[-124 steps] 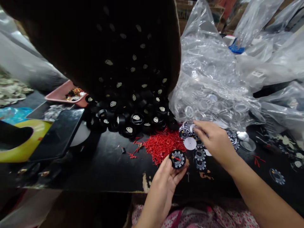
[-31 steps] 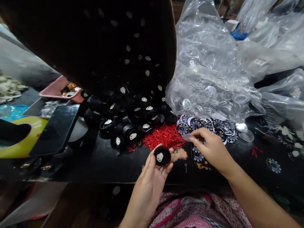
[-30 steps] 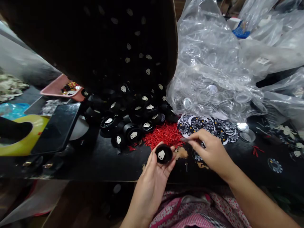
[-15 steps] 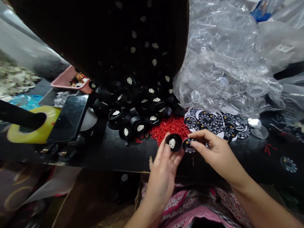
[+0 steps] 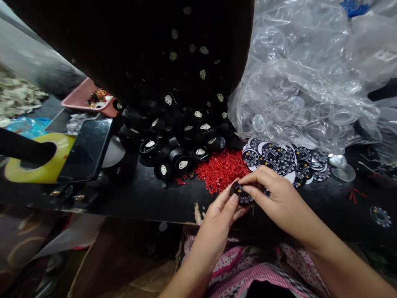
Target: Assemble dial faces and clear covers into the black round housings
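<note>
My left hand point(image 5: 221, 215) grips a small round black case point(image 5: 235, 191) just above the table's front edge. My right hand point(image 5: 273, 196) pinches a printed dial disc point(image 5: 244, 195) and presses it onto that case, so both hands meet over it. Just behind my fingers lies a pile of small red needles point(image 5: 221, 169). A spread of black-and-white dial discs point(image 5: 281, 159) lies behind my right hand. A heap of black cases with white centres point(image 5: 182, 132) spills from a dark sack point(image 5: 139, 49) at the back.
A clear plastic bag of transparent round lenses point(image 5: 297, 107) fills the back right. A dark phone point(image 5: 85, 150) rests over a yellow tape roll point(image 5: 37, 165) at the left. A pink tray point(image 5: 87, 97) stands behind them. Two loose lenses point(image 5: 341, 167) lie at the right.
My right hand picked a dial disc from the spread and carried it left onto the black case in my left hand. The view has tilted down a little.
</note>
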Demonstrator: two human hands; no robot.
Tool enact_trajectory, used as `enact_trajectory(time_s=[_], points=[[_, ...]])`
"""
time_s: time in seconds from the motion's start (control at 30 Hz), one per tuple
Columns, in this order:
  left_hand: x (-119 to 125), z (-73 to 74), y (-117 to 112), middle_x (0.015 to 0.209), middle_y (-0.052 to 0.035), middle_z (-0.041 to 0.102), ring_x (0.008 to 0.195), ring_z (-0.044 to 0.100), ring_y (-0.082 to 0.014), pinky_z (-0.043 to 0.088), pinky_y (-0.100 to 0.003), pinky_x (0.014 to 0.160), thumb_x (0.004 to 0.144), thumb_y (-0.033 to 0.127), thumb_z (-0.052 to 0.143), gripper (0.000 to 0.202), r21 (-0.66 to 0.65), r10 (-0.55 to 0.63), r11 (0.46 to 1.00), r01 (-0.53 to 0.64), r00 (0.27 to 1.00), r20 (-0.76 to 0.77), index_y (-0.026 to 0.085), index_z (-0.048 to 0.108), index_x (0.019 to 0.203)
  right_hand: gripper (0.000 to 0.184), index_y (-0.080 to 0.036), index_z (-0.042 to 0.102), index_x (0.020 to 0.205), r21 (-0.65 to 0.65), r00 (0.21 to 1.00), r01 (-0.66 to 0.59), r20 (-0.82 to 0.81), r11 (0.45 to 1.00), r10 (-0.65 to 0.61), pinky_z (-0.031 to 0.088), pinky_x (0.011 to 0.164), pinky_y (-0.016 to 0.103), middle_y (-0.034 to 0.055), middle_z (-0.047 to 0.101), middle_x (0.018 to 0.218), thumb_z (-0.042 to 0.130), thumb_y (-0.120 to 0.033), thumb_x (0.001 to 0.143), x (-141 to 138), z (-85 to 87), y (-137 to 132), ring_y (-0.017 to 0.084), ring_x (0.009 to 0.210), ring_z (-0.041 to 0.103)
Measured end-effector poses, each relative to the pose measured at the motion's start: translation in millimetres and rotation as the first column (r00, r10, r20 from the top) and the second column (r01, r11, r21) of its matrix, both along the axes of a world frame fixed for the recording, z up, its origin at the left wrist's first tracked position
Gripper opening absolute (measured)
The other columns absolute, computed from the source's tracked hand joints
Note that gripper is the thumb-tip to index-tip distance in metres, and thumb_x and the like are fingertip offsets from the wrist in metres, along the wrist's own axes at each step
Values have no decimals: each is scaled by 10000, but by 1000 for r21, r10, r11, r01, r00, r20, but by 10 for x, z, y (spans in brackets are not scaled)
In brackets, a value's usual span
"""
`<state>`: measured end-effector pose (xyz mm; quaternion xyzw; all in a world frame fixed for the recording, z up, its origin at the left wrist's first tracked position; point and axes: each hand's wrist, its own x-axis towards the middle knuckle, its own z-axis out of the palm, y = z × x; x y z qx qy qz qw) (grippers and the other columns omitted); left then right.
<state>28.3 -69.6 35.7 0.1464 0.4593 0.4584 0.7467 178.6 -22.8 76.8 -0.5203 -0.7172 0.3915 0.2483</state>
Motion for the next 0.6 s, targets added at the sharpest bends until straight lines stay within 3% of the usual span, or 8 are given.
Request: enact_trajectory(time_s=[0.17,0.33,0.5,0.6], points=[[10,-27,-39,1331,-77,671,1252,604,-302,500,-455,1040,831,358,717,374,39,-25,999,26,1000,-13,270,702,1194,88,-231,609,980,-101,995,70,71,992,-63,462,681,298,-3,610,878,631,-233,895,27,-62,-32,148,748,575],[11,-65,-138,1299,-45,690,1231,622,-231,444,-396,1105,859,233,663,315,109,-148,981,162,980,-131,264,689,1172,210,-276,590,1118,-195,999,-13,-33,981,6,492,730,286,0,658,1012,569,-198,923,123,-129,-243,149,844,613],[-23,-84,-237,1304,-57,688,1237,618,-218,475,-348,1068,865,184,619,334,175,-217,946,274,933,-287,243,666,1191,239,-272,605,1135,-98,998,-60,-41,993,56,487,818,280,9,675,1080,543,-152,938,182,-104,-428,149,950,628],[-61,-103,-276,1305,-55,687,1287,580,-241,472,-354,1074,846,197,645,330,156,-176,960,234,932,-317,245,682,1170,234,-261,614,1166,-80,992,-114,-73,990,108,489,841,278,19,688,1115,552,-188,953,190,-112,-377,152,978,643]])
